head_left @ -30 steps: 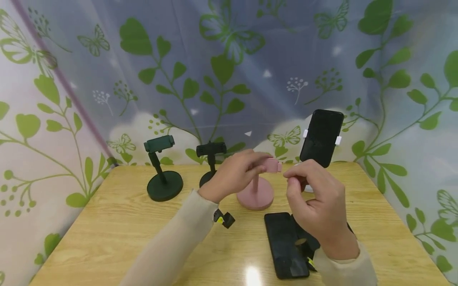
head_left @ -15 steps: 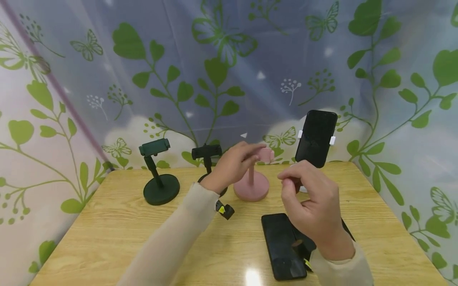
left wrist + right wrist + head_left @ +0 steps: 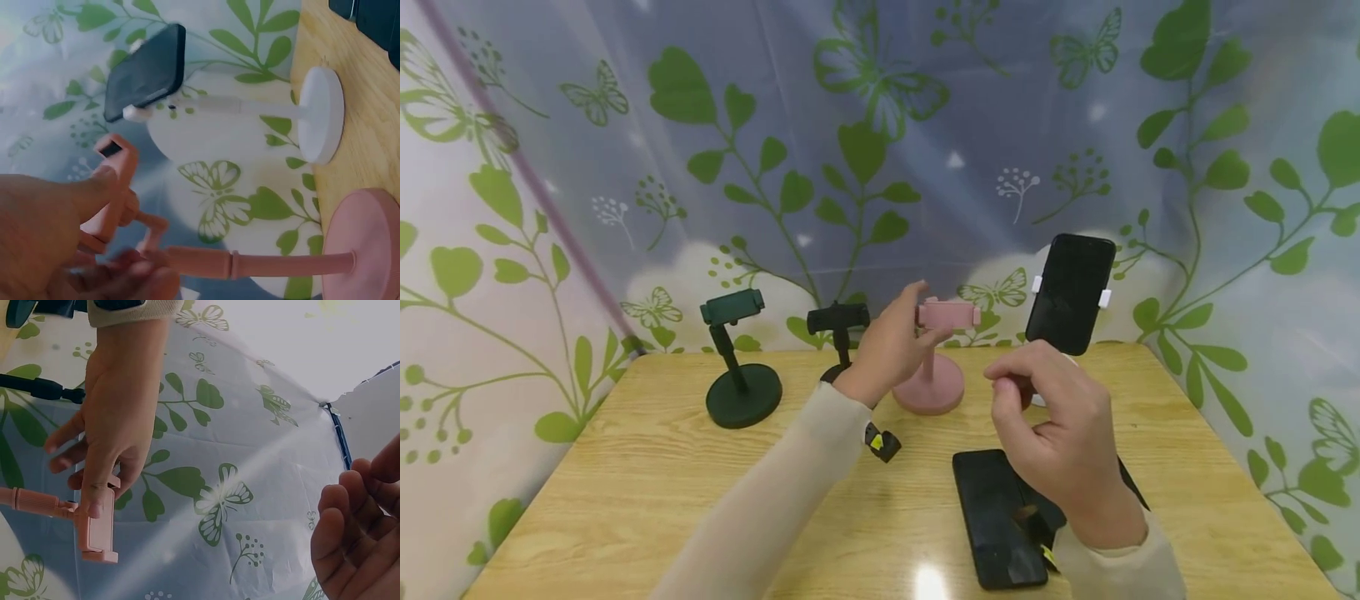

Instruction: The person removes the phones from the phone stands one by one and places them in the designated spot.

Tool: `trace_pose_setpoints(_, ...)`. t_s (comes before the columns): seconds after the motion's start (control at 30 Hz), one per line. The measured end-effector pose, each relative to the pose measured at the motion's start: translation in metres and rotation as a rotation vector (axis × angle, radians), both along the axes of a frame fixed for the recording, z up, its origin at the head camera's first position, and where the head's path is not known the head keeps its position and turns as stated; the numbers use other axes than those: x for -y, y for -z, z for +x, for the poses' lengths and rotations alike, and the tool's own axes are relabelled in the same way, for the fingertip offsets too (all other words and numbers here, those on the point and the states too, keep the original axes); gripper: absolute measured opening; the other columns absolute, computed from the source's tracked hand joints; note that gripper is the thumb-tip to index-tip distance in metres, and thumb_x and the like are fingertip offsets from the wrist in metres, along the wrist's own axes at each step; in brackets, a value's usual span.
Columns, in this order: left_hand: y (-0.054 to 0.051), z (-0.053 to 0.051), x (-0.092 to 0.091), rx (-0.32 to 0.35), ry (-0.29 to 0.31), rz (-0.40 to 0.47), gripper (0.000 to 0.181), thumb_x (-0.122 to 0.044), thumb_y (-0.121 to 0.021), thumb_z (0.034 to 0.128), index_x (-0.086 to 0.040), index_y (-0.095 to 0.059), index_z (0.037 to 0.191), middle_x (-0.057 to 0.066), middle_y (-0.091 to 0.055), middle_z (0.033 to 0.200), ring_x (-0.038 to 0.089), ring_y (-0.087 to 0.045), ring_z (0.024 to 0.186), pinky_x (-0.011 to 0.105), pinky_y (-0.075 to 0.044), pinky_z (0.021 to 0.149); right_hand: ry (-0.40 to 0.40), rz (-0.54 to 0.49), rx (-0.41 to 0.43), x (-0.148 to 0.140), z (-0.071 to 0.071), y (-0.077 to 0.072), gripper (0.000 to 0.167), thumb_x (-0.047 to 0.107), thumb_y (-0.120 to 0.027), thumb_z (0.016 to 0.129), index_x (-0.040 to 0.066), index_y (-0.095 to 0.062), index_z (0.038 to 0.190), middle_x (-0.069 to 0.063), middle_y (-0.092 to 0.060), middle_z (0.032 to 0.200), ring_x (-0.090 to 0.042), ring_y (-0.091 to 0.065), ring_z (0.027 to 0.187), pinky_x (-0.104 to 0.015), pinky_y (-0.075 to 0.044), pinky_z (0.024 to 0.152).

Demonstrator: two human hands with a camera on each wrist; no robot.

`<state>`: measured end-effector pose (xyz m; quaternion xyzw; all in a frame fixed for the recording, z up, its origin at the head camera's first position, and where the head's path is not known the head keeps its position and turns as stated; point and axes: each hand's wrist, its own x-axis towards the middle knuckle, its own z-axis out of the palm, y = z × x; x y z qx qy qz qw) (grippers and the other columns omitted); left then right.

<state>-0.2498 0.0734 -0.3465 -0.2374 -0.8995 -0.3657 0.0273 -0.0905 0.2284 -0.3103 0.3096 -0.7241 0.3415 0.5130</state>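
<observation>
My left hand [image 3: 887, 346] grips the clamp of a pink phone stand [image 3: 950, 316], its thumb lying on the clamp's front. In the left wrist view, other fingers curl near the joint behind the clamp [image 3: 111, 203]. The stand's round base rests on the table. My right hand [image 3: 1063, 425] hovers to the right of that stand, above the phones on the table. Its fingers [image 3: 328, 540] are loosely curled, and nothing shows between them in the right wrist view.
Green [image 3: 735, 358] and black [image 3: 838, 317] phone stands are on the left. Back right, a white stand [image 3: 322, 115] holds a black phone [image 3: 1071, 292]. Another black phone [image 3: 996, 517] lies in front, beside dark things partly hidden by my right arm. A patterned curtain [image 3: 760, 275] rises behind the table.
My left thumb and fingers have shifted on the pink clamp, which now faces forward and shows more fully. The stand has moved slightly back. My right hand has stayed almost still.
</observation>
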Motion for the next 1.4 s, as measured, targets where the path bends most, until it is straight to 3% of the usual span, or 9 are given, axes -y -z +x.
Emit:
trace_pose_setpoints(0.13, -0.002, 0.023, 0.014, 0.041, 0.062, -0.048, 0.097, -0.049, -0.068, 0.0987, -0.022, -0.004, 0.167, 0.008, -0.048, 0.153, 0.023, -0.067, 0.11, 0.04, -0.056, 0.084, 0.008, 0.009, 0.019, 0.001, -0.001, 0.003, 0.017, 0.004, -0.051, 0.09, 0.001, -0.068, 0.088, -0.002, -0.061, 0.076, -0.007, -0.048, 0.062, -0.021, -0.042, 0.059)
trace_pose_setpoints(0.27, -0.013, 0.055, 0.034, 0.024, 0.08, -0.06, 0.089, -0.052, -0.064, 0.1004, -0.022, -0.012, 0.167, 0.004, -0.047, 0.156, 0.02, -0.067, 0.112, 0.04, -0.057, 0.084, 0.016, 0.02, 0.027, 0.003, -0.003, 0.005, 0.017, 0.005, -0.051, 0.091, 0.001, -0.068, 0.088, -0.002, -0.06, 0.076, -0.007, -0.048, 0.062, -0.021, -0.042, 0.059)
trace_pose_setpoints(0.37, -0.022, 0.076, 0.051, -0.108, 0.061, 0.014, 0.068, -0.046, -0.064, 0.102, -0.018, -0.038, 0.158, 0.0, -0.062, 0.137, 0.015, -0.067, 0.11, 0.037, -0.057, 0.085, 0.021, 0.025, 0.036, 0.004, -0.003, 0.006, 0.017, 0.005, -0.051, 0.091, 0.001, -0.067, 0.088, -0.002, -0.06, 0.076, -0.007, -0.048, 0.064, -0.021, -0.041, 0.06)
trace_pose_setpoints(0.47, -0.029, 0.093, 0.071, -0.297, 0.076, 0.094, 0.048, -0.038, -0.068, 0.1014, -0.014, -0.055, 0.141, -0.002, -0.066, 0.123, 0.011, -0.065, 0.109, 0.033, -0.056, 0.089, 0.033, 0.032, 0.046, 0.005, -0.003, 0.007, 0.017, 0.004, -0.051, 0.091, 0.001, -0.067, 0.087, -0.002, -0.059, 0.076, -0.007, -0.047, 0.065, -0.022, -0.041, 0.06)
trace_pose_setpoints(0.63, -0.036, 0.109, 0.109, -0.521, 0.146, 0.166, 0.041, -0.029, -0.075, 0.0976, -0.01, -0.06, 0.131, 0.001, -0.066, 0.124, 0.015, -0.063, 0.114, 0.034, -0.052, 0.098, 0.063, 0.039, 0.053, 0.005, -0.003, 0.01, 0.017, 0.005, -0.051, 0.09, 0.001, -0.067, 0.086, -0.003, -0.06, 0.076, -0.007, -0.048, 0.067, -0.021, -0.041, 0.063)
trace_pose_setpoints(0.77, -0.037, 0.113, 0.134, -0.6, 0.154, 0.198, 0.042, -0.024, -0.077, 0.0953, -0.006, -0.061, 0.13, 0.005, -0.067, 0.124, 0.021, -0.062, 0.116, 0.039, -0.049, 0.101, 0.066, 0.031, 0.043, 0.002, -0.005, 0.014, 0.019, 0.006, -0.05, 0.091, 0.0, -0.067, 0.086, -0.004, -0.061, 0.077, -0.008, -0.049, 0.069, -0.02, -0.042, 0.067)
trace_pose_setpoints(0.83, -0.036, 0.112, 0.14, -0.602, 0.151, 0.2, 0.041, -0.023, -0.077, 0.095, -0.006, -0.062, 0.13, 0.005, -0.067, 0.124, 0.021, -0.062, 0.116, 0.039, -0.049, 0.1, 0.067, 0.03, 0.041, 0.001, -0.006, 0.015, 0.02, 0.007, -0.05, 0.092, 0.0, -0.068, 0.086, -0.005, -0.062, 0.077, -0.008, -0.05, 0.07, -0.019, -0.042, 0.068)
trace_pose_setpoints(1.13, -0.023, 0.094, 0.137, -0.46, 0.146, -0.018, 0.047, -0.038, -0.07, 0.1003, -0.012, -0.058, 0.138, 0.001, -0.063, 0.131, 0.016, -0.059, 0.124, 0.041, -0.049, 0.103, 0.063, 0.07, 0.064, 0.006, -0.016, 0.022, 0.019, 0.006, -0.051, 0.09, 0.004, -0.069, 0.086, -0.001, -0.063, 0.079, -0.01, -0.052, 0.071, -0.019, -0.044, 0.071)
trace_pose_setpoints(1.4, -0.015, 0.081, 0.151, -0.376, 0.06, -0.051, 0.045, -0.037, -0.072, 0.0995, -0.015, -0.059, 0.136, 0.001, -0.066, 0.128, 0.016, -0.063, 0.119, 0.043, -0.052, 0.098, 0.083, 0.097, 0.092, 0.013, -0.027, 0.027, 0.02, 0.008, -0.05, 0.091, 0.005, -0.069, 0.086, -0.001, -0.064, 0.08, -0.011, -0.053, 0.07, -0.021, -0.045, 0.068)
